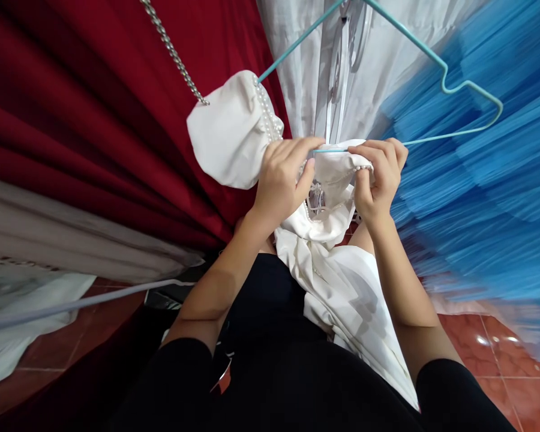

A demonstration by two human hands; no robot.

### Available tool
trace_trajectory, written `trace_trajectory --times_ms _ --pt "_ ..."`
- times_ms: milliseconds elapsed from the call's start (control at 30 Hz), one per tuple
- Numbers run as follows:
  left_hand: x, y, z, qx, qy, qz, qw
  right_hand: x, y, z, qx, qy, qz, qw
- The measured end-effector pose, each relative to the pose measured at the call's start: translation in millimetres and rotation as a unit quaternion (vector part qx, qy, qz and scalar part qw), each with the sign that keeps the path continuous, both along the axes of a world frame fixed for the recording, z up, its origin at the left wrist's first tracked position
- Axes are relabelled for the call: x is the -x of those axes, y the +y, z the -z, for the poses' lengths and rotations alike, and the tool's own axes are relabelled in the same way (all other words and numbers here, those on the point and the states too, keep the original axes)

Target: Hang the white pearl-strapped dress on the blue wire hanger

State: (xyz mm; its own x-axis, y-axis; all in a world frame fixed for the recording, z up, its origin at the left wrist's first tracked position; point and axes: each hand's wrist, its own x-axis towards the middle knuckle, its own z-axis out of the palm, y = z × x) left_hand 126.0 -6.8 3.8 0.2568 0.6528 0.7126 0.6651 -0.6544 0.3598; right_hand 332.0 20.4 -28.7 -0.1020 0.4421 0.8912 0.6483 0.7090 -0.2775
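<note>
A white dress (342,294) with pearl trim hangs on a light blue wire hanger (414,39) and drapes down over my lap. My left hand (281,174) is closed around the hanger's lower bar and the white cloth by it. Opposite, my right hand (380,171) pinches a pearl-edged part of the dress against the same bar, thumb below and fingers above. To the left, a puffed white piece (227,132) with rows of pearls covers the hanger's left end; a silver chain (173,51) reaches its upper edge. Fingers partly hide the bar.
Dark red cloth (117,114) hangs on the left, with beige cloth (72,228) under it. White fabric (292,66) hangs behind the hanger. Blue tulle (486,180) fills the right side. A pale tube (85,303) crosses above the red tiled floor (472,342).
</note>
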Motion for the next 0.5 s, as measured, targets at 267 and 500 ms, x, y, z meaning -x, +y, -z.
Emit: trace_trajectory --times_ms 267,500 --pt "44 12 8.8 -0.037 -0.047 -0.082 0.995 -2 -3 -3.8 0.006 -0.019 0.004 1.000" --pt "10 4 -1.2 -0.007 0.040 0.001 0.999 1 0 -4.6 -0.006 -0.008 0.014 1.000"
